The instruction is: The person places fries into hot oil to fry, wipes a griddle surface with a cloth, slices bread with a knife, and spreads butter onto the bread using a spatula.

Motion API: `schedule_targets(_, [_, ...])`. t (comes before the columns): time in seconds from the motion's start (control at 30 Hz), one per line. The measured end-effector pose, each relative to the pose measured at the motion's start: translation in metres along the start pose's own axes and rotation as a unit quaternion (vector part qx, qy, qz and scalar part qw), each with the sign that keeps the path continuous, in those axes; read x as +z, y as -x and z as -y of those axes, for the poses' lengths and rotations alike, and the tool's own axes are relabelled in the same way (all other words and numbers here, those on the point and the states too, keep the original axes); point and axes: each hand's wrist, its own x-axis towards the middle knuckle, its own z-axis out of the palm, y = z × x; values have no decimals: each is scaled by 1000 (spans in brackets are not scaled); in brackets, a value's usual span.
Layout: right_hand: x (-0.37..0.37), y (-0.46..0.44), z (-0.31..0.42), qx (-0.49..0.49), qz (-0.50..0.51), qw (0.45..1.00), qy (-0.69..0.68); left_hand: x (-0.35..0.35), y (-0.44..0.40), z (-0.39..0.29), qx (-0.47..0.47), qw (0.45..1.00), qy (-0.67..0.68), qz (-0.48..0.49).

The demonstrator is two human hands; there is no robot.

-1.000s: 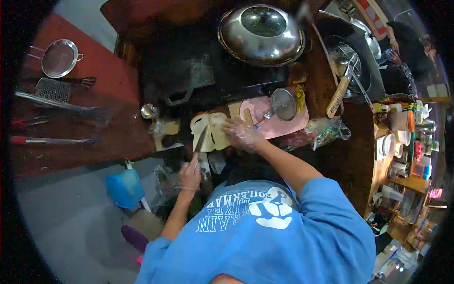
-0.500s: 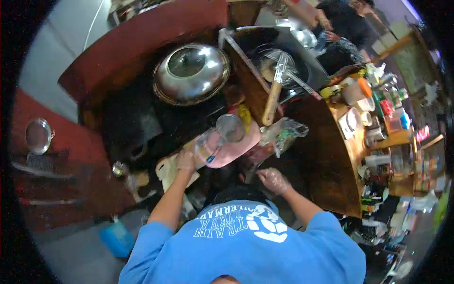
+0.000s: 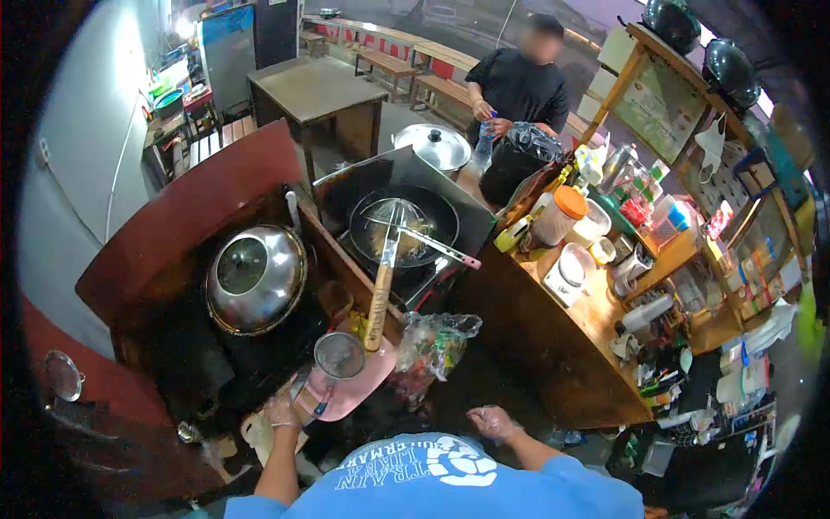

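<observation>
My left hand (image 3: 283, 410), in a clear plastic glove, is closed beside the pink tray (image 3: 359, 387), by a pale cloth-like thing (image 3: 258, 439). A thin greyish piece (image 3: 299, 381) lies just beyond its fingers; I cannot make out what the hand holds. On the tray rests a round mesh strainer (image 3: 339, 355) with a blue-tipped handle. My right hand (image 3: 494, 424), also gloved, hovers with curled fingers near my shirt, its palm hidden. Ahead, a wooden-handled utensil (image 3: 378, 303) and a skimmer (image 3: 393, 214) lie across a dark wok (image 3: 435, 205) with food in it.
A domed metal lid (image 3: 275, 263) covers the left burner. A plastic bag (image 3: 438, 337) of mixed items sits right of the tray. Jars and an orange-lidded container (image 3: 569, 204) crowd the right counter. Across the stove a person in black (image 3: 527, 91) holds a bottle.
The view has tilted up and turned right, so the stove things appear further left and the room beyond shows. My hands stay near the same places, left by the tray, right before my shirt.
</observation>
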Motion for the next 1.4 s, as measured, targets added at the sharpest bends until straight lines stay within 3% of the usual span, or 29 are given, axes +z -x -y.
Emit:
schedule_targets(0.07, [-29, -10, -9, 22, -2, 1000, -9, -34, 10, -31, -48, 994, 52, -80])
schedule_targets(0.23, [-67, -37, -66, 103, -14, 994, -18, -63, -3, -76, -82, 993, -20, -85])
schedule_targets(0.3, [-74, -45, -92, 104, -24, 994, -27, -94, -11, -104, -84, 978, 79, -173])
schedule_targets(0.37, [-95, -54, -99, 123, 32, 992, -8, -79, -37, -108, -96, 972, 109, -186])
schedule_targets(0.4, [-136, -56, -56, 248, 132, 960, -23, -84, -49, -118, -86, 965, 134, -208])
schedule_targets(0.43, [-126, -49, -76, 154, 26, 987, 35, -92, -70, -134, -76, 955, 163, -237])
schedule_targets(0.5, [-112, -64, -118, 121, 49, 991, 23, -112, -90, -163, -89, 958, 179, -208])
schedule_targets(0.57, [-122, -62, -120, 150, 76, 986, 17, -133, -98, -190, -123, 969, 171, -131])
schedule_targets(0.73, [-110, -51, -148, 172, 72, 982, -11, -105, -131, -203, -112, 984, 114, -83])
schedule_targets(0.8, [-100, -43, -161, 148, 65, 986, 38, -118, -133, -213, -121, 988, 88, -39])
schedule_targets(0.93, [-76, -27, -188, 136, 79, 985, 70, -87, -154, -202, -98, 992, 61, -46])
schedule_targets(1.0, [-74, -13, -185, 224, 118, 967, -39, -96, -159, -203, -120, 985, 123, -12])
schedule_targets(1.1, [-48, 3, -215, 163, 131, 978, 2, -92, -167, -201, -107, 984, 136, -40])
schedule_targets(1.2, [-51, 23, -198, 236, 149, 960, -28, -84, -172, -202, -119, 963, 222, -98])
schedule_targets(1.23, [-23, 24, -237, 192, 183, 964, 25, -71, -175, -197, -117, 963, 222, -97])
schedule_targets(1.27, [8, 26, -280, 143, 211, 964, 78, -44, -184, -184, -102, 916, 370, -118])
schedule_targets(1.3, [35, 27, -318, 93, 233, 959, 128, -23, -205, -185, -116, 899, 398, -141])
schedule_targets(1.33, [38, 31, -320, 171, 212, 961, 57, -3, -225, -185, -128, 880, 426, -165])
schedule_targets(1.37, [25, 31, -298, 172, 207, 961, 57, 17, -244, -185, -139, 860, 453, -190])
schedule_targets(1.4, [8, 30, -267, 225, 235, 945, 44, -1, -234, -192, -139, 899, 385, -157])
